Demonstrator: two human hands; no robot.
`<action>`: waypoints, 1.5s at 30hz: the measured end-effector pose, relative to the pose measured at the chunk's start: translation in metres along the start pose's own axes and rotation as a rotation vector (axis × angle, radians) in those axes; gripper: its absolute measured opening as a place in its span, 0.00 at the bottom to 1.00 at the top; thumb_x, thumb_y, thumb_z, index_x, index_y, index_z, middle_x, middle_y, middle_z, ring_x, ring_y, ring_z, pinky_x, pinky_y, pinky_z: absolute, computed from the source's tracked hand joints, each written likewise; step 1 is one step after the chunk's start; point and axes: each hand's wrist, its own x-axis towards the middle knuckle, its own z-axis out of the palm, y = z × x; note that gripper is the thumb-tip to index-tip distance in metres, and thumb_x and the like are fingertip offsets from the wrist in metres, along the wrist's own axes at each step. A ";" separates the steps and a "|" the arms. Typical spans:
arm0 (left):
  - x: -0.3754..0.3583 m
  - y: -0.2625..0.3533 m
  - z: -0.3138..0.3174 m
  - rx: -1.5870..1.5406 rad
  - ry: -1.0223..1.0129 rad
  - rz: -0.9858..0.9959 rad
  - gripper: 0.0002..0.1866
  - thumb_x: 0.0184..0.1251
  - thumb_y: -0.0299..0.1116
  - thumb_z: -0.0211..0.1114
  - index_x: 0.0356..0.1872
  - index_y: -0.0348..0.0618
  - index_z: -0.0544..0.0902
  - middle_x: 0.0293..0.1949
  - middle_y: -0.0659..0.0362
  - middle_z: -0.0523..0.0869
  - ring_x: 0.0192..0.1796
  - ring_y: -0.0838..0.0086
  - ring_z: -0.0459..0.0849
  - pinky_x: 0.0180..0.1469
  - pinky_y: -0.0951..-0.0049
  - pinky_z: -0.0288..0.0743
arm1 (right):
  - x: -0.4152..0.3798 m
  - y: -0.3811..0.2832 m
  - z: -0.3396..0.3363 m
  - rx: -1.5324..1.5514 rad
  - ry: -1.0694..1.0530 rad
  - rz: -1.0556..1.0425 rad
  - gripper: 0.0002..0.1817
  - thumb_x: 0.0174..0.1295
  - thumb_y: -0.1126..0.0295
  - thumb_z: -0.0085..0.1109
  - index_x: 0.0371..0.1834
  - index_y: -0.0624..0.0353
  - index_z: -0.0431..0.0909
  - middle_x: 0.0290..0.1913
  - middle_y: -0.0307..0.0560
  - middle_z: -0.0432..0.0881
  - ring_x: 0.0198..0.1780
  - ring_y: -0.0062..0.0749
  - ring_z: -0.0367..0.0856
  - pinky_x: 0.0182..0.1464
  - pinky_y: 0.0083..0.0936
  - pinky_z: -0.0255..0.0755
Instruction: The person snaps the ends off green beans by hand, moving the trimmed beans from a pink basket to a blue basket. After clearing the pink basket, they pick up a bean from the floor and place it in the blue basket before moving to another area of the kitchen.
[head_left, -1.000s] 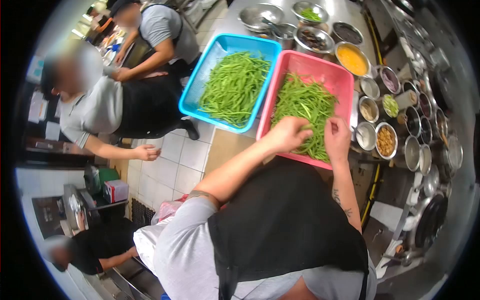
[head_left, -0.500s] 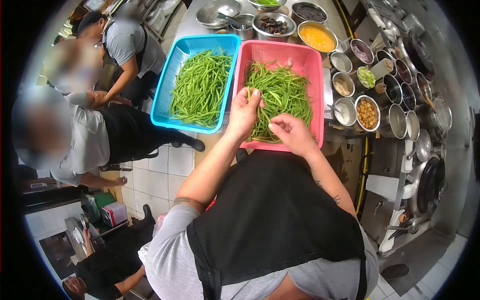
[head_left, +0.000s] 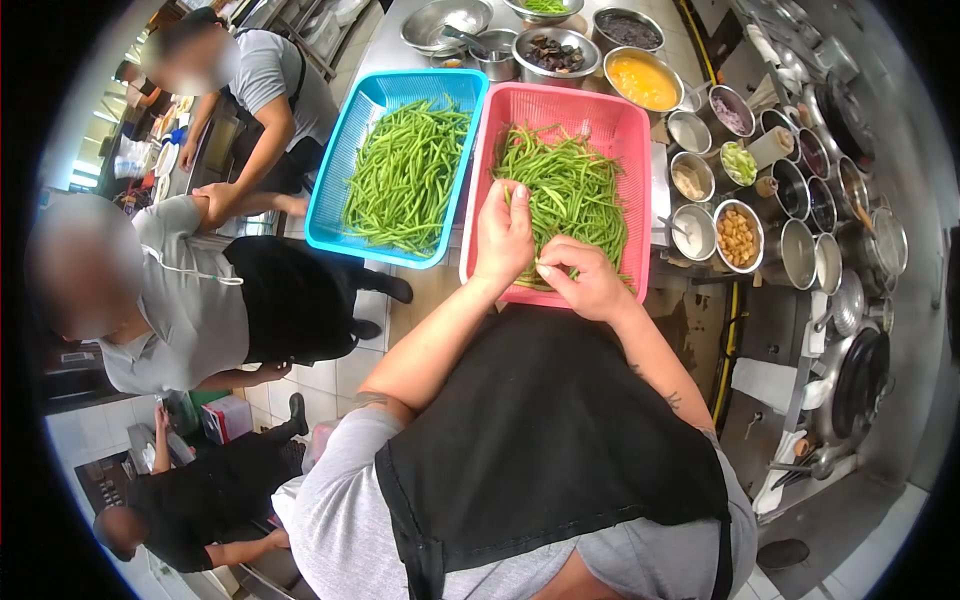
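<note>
My left hand (head_left: 506, 235) is closed in a pinch on a green bean, over the near left part of a pink basket (head_left: 631, 180). Beside it, my right hand (head_left: 585, 277) is closed too, thumb and forefinger pinched at what looks like the bean's lower end. Most of that bean is hidden by my fingers. Beneath both hands lies a heap of long green beans (head_left: 575, 190) in the pink basket. A blue basket (head_left: 331, 195) touches or nearly touches it on the left, holding another pile of green beans (head_left: 405, 180).
Metal bowls stand beyond the baskets, one with yellow liquid (head_left: 640, 82), one with dark pieces (head_left: 553, 55). Several steel containers line the right, including one of browned cubes (head_left: 738, 236). Co-workers are at the left, the nearest in a grey shirt (head_left: 175, 290).
My left hand has moved slightly right and down, nearer my right hand, whose fingers have closed to a pinch. Co-workers on the left have shifted position.
</note>
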 end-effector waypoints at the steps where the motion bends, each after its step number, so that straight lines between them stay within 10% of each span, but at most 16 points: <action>1: -0.002 -0.005 0.001 0.054 0.010 0.015 0.10 0.83 0.36 0.52 0.41 0.41 0.74 0.24 0.68 0.72 0.25 0.85 0.65 0.27 0.79 0.61 | -0.002 0.002 -0.002 0.006 -0.009 0.001 0.01 0.62 0.79 0.61 0.34 0.63 0.78 0.32 0.44 0.76 0.31 0.30 0.76 0.35 0.27 0.71; 5: -0.008 -0.002 0.002 0.308 0.059 0.106 0.11 0.83 0.35 0.52 0.41 0.39 0.75 0.25 0.61 0.74 0.26 0.79 0.69 0.30 0.73 0.66 | -0.008 0.017 0.003 -0.130 -0.010 0.022 0.02 0.61 0.77 0.62 0.33 0.62 0.79 0.31 0.46 0.77 0.31 0.35 0.79 0.35 0.29 0.72; 6: -0.009 0.002 0.001 0.275 0.071 0.101 0.09 0.80 0.34 0.55 0.42 0.38 0.75 0.24 0.44 0.79 0.28 0.47 0.80 0.31 0.55 0.70 | -0.010 0.025 0.005 -0.175 0.064 0.070 0.02 0.61 0.77 0.62 0.34 0.62 0.79 0.31 0.47 0.78 0.31 0.36 0.79 0.35 0.29 0.73; 22: -0.009 -0.010 -0.008 0.008 0.119 -0.006 0.10 0.83 0.36 0.52 0.43 0.42 0.75 0.23 0.69 0.71 0.24 0.88 0.65 0.26 0.80 0.60 | -0.003 0.021 0.007 -0.231 0.036 0.184 0.13 0.65 0.69 0.63 0.49 0.65 0.83 0.37 0.50 0.82 0.34 0.40 0.83 0.40 0.32 0.77; 25: -0.007 -0.008 -0.011 0.281 0.264 0.153 0.14 0.82 0.41 0.54 0.43 0.40 0.78 0.32 0.53 0.77 0.36 0.65 0.77 0.43 0.62 0.74 | 0.001 0.022 0.011 -0.235 -0.016 0.172 0.12 0.62 0.70 0.66 0.44 0.66 0.83 0.36 0.51 0.82 0.35 0.42 0.82 0.39 0.32 0.75; 27: -0.009 0.010 -0.013 0.165 0.208 -0.074 0.14 0.82 0.40 0.52 0.41 0.38 0.74 0.34 0.46 0.74 0.38 0.55 0.76 0.45 0.56 0.71 | 0.003 0.022 0.015 -0.206 -0.001 0.135 0.09 0.62 0.74 0.65 0.41 0.68 0.82 0.35 0.51 0.82 0.35 0.39 0.82 0.38 0.29 0.75; 31: -0.008 -0.003 -0.014 0.037 0.271 -0.073 0.12 0.79 0.39 0.58 0.42 0.40 0.77 0.24 0.61 0.73 0.28 0.77 0.70 0.30 0.70 0.65 | 0.005 0.024 0.025 -0.113 0.012 0.136 0.08 0.64 0.78 0.63 0.45 0.67 0.82 0.37 0.43 0.80 0.34 0.24 0.78 0.36 0.21 0.73; 39: -0.018 0.013 -0.021 0.079 0.146 -0.009 0.09 0.76 0.34 0.60 0.41 0.37 0.77 0.24 0.55 0.75 0.25 0.73 0.72 0.29 0.67 0.66 | 0.004 0.032 0.024 0.078 0.045 0.259 0.07 0.67 0.78 0.60 0.46 0.67 0.80 0.36 0.36 0.79 0.33 0.14 0.74 0.35 0.16 0.69; 40: -0.017 0.011 -0.019 0.110 0.177 0.081 0.08 0.74 0.33 0.60 0.42 0.38 0.76 0.18 0.47 0.77 0.21 0.55 0.78 0.25 0.58 0.66 | 0.004 0.032 0.024 0.062 0.031 0.267 0.06 0.67 0.78 0.60 0.45 0.67 0.81 0.35 0.36 0.79 0.32 0.14 0.73 0.35 0.16 0.69; 45: -0.023 0.021 -0.015 0.109 0.155 0.125 0.07 0.75 0.31 0.59 0.43 0.39 0.76 0.21 0.46 0.77 0.25 0.50 0.78 0.28 0.56 0.67 | 0.002 0.033 0.026 0.004 0.166 0.281 0.02 0.68 0.78 0.59 0.38 0.67 0.80 0.32 0.35 0.78 0.30 0.14 0.73 0.34 0.17 0.69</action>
